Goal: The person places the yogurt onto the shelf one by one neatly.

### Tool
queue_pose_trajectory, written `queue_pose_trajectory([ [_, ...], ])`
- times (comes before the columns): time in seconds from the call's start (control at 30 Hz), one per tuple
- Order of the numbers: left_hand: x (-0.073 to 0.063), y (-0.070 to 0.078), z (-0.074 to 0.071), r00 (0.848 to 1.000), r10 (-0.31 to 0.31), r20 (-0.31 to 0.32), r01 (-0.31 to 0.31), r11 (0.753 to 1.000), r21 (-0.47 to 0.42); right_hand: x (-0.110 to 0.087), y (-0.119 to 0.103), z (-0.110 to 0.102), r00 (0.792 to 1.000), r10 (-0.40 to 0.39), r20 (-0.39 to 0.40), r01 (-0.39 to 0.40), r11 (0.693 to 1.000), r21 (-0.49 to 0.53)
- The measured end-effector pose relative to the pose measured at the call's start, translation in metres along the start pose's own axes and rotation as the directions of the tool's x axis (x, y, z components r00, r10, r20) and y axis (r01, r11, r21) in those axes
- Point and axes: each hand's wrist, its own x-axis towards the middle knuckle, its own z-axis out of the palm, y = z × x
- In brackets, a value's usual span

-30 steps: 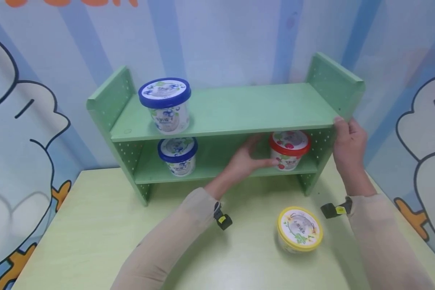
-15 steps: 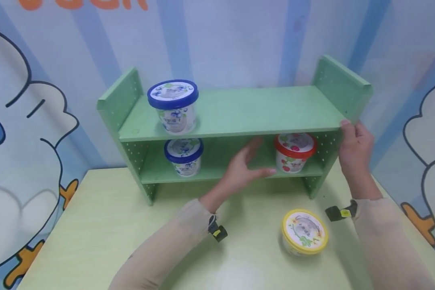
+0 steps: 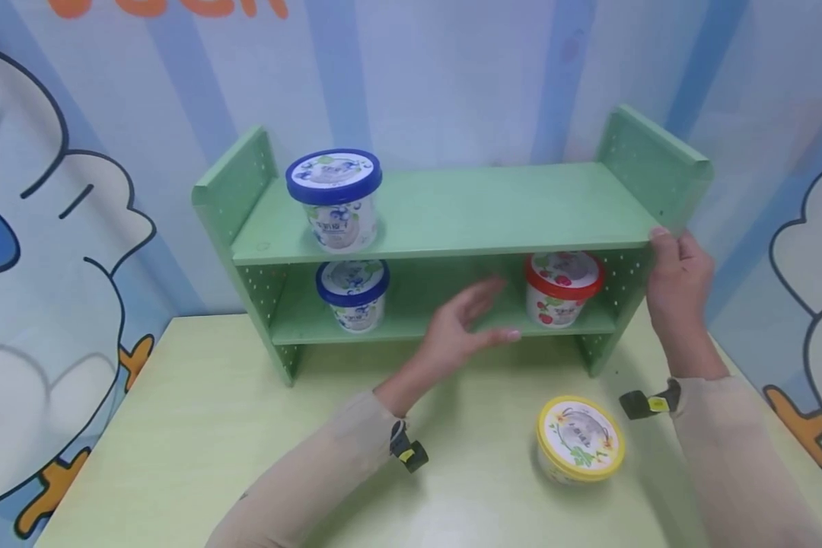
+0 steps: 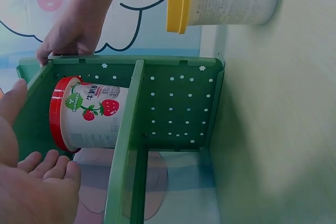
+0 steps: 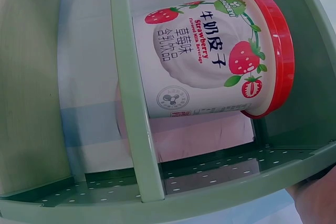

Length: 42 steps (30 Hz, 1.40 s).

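Note:
A strawberry milk beverage tub with a red lid [image 3: 558, 304] stands upright on the lower board of a green two-tier shelf [image 3: 493, 209], near its right side. My left hand [image 3: 455, 327] is to the tub's left, fingers spread and thumb pointing toward it, holding nothing. In the left wrist view, a gap shows between those fingers [image 4: 50, 166] and the tub. My right hand [image 3: 681, 285] grips the shelf's right side panel, thumb at the end of the upper board. The tub's printed front [image 5: 210, 56] fills much of the right wrist view.
A blue-lidded tub [image 3: 342, 221] stands on the upper board at left, with another blue-lidded tub [image 3: 356, 308] below it. A yellow-lidded tub [image 3: 578, 441] stands on the pale table [image 3: 178, 426] before the shelf. A cartoon-printed wall [image 3: 452, 84] rises behind.
My left hand has drawn back to the left from the red-lidded tub, which it touched a second ago. My right hand stays on the side panel. The head view has shifted slightly.

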Motion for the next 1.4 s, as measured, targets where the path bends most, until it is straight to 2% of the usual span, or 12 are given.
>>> queue_pose_trajectory([
  [0.13,-0.004,-0.001,0.001,1.000,0.013,0.026,-0.012,1.000,-0.022,0.000,-0.001,0.000,1.000,-0.011,0.003,0.011,1.000,-0.002],
  [0.37,-0.010,-0.002,0.005,0.996,0.000,0.087,0.003,1.000,-0.029,0.000,-0.001,0.001,1.000,-0.009,-0.005,0.009,1.000,0.027],
  [0.73,-0.017,-0.002,0.008,0.979,-0.021,0.202,0.022,1.000,0.000,-0.001,0.000,0.000,1.000,-0.012,-0.002,0.012,1.000,0.021],
  [0.93,-0.019,-0.008,0.009,0.960,-0.060,0.275,0.059,0.998,0.011,-0.001,0.001,0.000,0.999,-0.032,-0.005,0.032,0.999,0.025],
  [1.17,-0.023,-0.018,0.013,0.928,-0.038,0.371,0.022,0.999,0.048,0.000,0.000,0.001,0.999,-0.037,-0.008,0.037,0.999,0.033],
  [1.4,-0.027,-0.022,0.018,0.902,-0.070,0.426,0.031,0.995,0.100,-0.001,0.000,0.001,0.999,-0.042,-0.008,0.042,0.998,0.040],
])
